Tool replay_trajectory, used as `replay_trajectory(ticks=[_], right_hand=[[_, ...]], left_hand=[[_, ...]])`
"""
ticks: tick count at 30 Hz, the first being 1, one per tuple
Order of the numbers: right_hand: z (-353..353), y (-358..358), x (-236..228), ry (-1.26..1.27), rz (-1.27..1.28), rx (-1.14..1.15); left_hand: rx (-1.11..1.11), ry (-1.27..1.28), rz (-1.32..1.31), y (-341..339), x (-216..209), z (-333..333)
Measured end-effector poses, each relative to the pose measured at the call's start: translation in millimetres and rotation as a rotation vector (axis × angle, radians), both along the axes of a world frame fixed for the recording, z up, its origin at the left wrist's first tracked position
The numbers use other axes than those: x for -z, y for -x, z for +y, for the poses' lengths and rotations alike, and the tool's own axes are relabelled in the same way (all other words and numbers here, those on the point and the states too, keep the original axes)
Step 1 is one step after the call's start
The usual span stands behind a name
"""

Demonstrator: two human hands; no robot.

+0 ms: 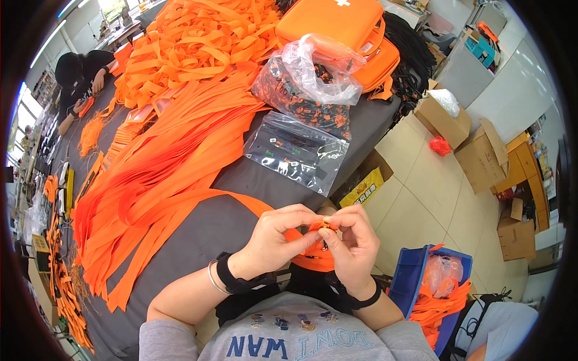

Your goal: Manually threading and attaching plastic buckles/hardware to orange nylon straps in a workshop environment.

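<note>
My left hand (274, 237) pinches the end of an orange zipper tape (247, 200) between thumb and fingertips. Close against it, my right hand (354, 249) grips a small zipper slider (326, 223) with a metallic glint, which meets the tape end. Fingertips partly cover the slider, so how far it sits on the tape cannot be made out. The tape runs back to a long bundle of orange zipper tapes (162, 162) on the table, and more orange tape hangs below my hands. Beyond my hands lies a clear zip bag (298, 153).
The grey table (241, 225) also bears a plastic bag of black and orange small parts (307, 90), heaped orange webbing (198, 42) and orange cases (331, 24). A blue bin (412, 280) stands at my right, cardboard boxes (481, 156) beyond. Another person (81, 75) works far left.
</note>
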State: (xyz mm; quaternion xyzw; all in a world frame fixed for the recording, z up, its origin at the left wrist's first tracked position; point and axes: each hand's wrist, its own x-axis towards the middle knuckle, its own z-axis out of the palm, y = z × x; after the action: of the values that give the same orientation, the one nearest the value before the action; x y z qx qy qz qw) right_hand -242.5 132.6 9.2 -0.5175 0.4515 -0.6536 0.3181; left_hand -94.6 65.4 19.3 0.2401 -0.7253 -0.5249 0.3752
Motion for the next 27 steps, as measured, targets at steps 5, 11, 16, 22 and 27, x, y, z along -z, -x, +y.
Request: replay_trajectory(ticks=[5, 11, 16, 22, 27], right_hand=[[0.6, -0.1, -3.7, 0.058, 0.146, 0.042], [2.0, 0.9, -2.7, 0.091, 0.157, 0.037], [2.7, 1.5, -2.5, 0.072, 0.107, 0.024], [3.0, 1.0, -2.0, 0.069, 0.058, -0.001], [2.3, 0.1, -0.2, 0.112, 0.121, 0.034]], left_hand=[[-0.036, 0.010, 0.034, -0.4, 6.9, 0.9], [-0.017, 0.012, 0.055, 0.5, 4.4, 0.3], [0.010, 0.037, 0.062, -0.9, 4.5, -1.4], [0.015, 0.033, 0.072, -1.4, 7.2, -1.8], [-0.001, 0.000, 0.087, -0.8, 8.6, -0.2]])
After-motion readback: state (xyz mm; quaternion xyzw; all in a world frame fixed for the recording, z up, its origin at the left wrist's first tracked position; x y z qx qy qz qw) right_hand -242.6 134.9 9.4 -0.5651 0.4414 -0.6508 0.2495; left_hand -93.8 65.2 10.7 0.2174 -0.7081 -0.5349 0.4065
